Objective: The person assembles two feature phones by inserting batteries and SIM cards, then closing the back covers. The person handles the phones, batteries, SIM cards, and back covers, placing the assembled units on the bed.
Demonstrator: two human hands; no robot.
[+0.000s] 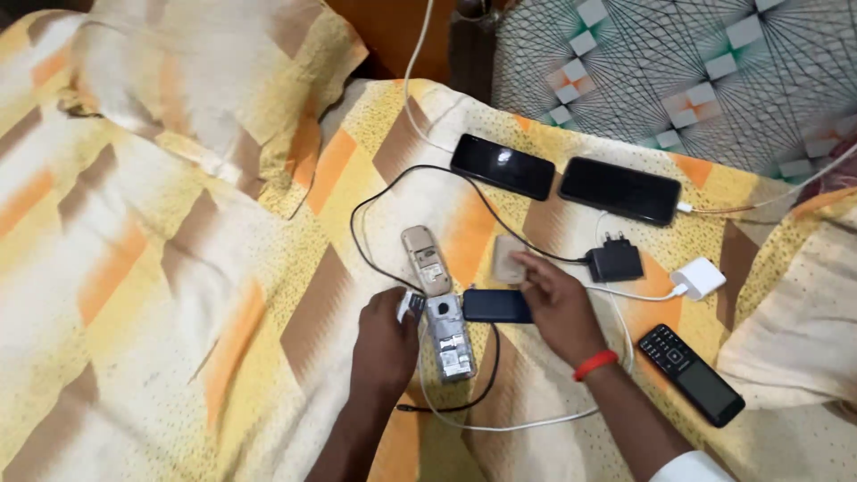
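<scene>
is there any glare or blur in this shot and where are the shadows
Head view: a small white glare spot sits on the left black glossy smartphone; lighting is soft and even, with faint shadows under the left hand and right hand; the patterned yellow bedsheet looks slightly soft, fine detail smeared.

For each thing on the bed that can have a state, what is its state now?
Left smartphone: screen dark, face up, no cable seen in it.
Right smartphone: screen dark, white cable plugged in.
Keypad phone: screen dark, face up.
Open phone: back cover off, insides showing.
Back cover: detached, lying beside it.
Black charger: lying loose, prongs up.
Left hand: holds a small part.
Right hand: fingers on a pale flat piece.
</scene>
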